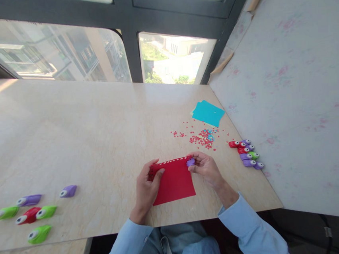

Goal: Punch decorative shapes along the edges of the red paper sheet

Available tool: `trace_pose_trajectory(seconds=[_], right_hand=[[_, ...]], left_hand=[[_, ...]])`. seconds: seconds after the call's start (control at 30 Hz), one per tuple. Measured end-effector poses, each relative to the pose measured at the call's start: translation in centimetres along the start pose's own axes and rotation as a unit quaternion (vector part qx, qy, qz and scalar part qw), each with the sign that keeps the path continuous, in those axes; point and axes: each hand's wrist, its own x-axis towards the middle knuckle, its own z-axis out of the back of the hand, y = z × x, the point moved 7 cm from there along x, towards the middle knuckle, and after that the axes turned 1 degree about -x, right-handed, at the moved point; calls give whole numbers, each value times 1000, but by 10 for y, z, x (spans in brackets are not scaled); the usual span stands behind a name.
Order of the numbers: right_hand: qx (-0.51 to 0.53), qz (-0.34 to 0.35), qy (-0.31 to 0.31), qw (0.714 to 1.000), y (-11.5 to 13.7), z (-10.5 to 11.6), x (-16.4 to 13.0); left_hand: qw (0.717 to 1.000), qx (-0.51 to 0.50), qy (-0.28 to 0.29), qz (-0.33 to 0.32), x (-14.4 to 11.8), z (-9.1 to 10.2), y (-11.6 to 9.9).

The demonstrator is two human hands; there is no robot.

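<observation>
— Red card (174,181) lies flat on the marble-look surface (82,131), close to the near edge. How far along does the punching look?

— A row of small holes runs along the card's far edge, nearly corner to corner. The rest of the sheet is unpunched, so I judge one edge about done and plenty of card left.

— And the hands?

— The left hand (147,189) presses the card's left end down, fingers spread flat on it. The right hand (206,168) has its grip pinched around a small purple punch (190,162) at the far right corner.

— Anything else nearby?

— Red confetti (200,137) scattered beyond the card, a blue card (208,113) behind it, and spare punches in a right cluster (247,154) and a left cluster (31,214).

— Any writing?

— None that I can read; no labels show.
</observation>
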Motion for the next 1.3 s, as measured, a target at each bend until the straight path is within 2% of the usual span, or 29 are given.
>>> trace_pose_trajectory(seconds=[0.13, 0.33, 0.5, 0.63, 0.8, 1.07, 1.23, 1.3], right_hand=[[-4, -1, 22, 1000, 3, 1, 2], [18, -13, 53, 998, 6, 2, 1], [129, -33, 60, 989, 6, 10, 2], [237, -76, 33, 968, 0, 25, 8], [287, -115, 31, 951, -5, 32, 12], [248, -80, 21, 965, -4, 35, 14], [222, -14, 36, 974, 15, 36, 9], [222, -9, 55, 974, 18, 31, 5]], left_hand=[[1000, -13, 0, 6, 0, -1, 2], [999, -12, -29, -2, 1, 4, 1], [998, -29, -58, 9, 1, 9, 3], [997, -38, -61, 17, 1, 9, 4], [998, -26, -60, 14, 1, 10, 3], [999, -6, -50, 10, 1, 9, 1], [998, -6, -55, 0, 1, 11, -3], [998, -12, -58, -1, 0, 11, -5]])
